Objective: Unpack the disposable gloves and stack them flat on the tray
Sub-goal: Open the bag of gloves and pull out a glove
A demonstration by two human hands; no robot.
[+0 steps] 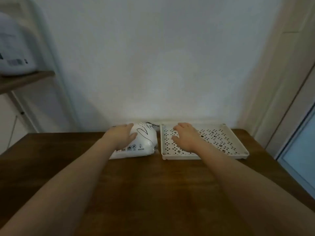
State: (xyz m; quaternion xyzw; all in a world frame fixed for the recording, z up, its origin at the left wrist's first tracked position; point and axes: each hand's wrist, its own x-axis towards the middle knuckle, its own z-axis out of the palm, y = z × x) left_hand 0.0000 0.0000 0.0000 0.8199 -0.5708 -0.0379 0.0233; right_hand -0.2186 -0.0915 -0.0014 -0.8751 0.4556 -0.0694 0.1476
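Note:
A white plastic pack of disposable gloves (144,142), printed with a black hand outline, lies on the wooden table against the wall. My left hand (121,136) rests on its left side, fingers and thumb spread over the bulging top. Right of the pack sits a cream perforated tray (221,138) with nothing lying in it. My right hand (185,137) hovers over or touches the tray's left part, fingers loosely bent and holding nothing. Whether it touches the tray floor I cannot tell.
The dark wooden table (153,184) stretches toward me. A pale wall stands right behind pack and tray. A wooden shelf (22,80) with a white appliance hangs at the upper left. A door frame and glass panel are on the right.

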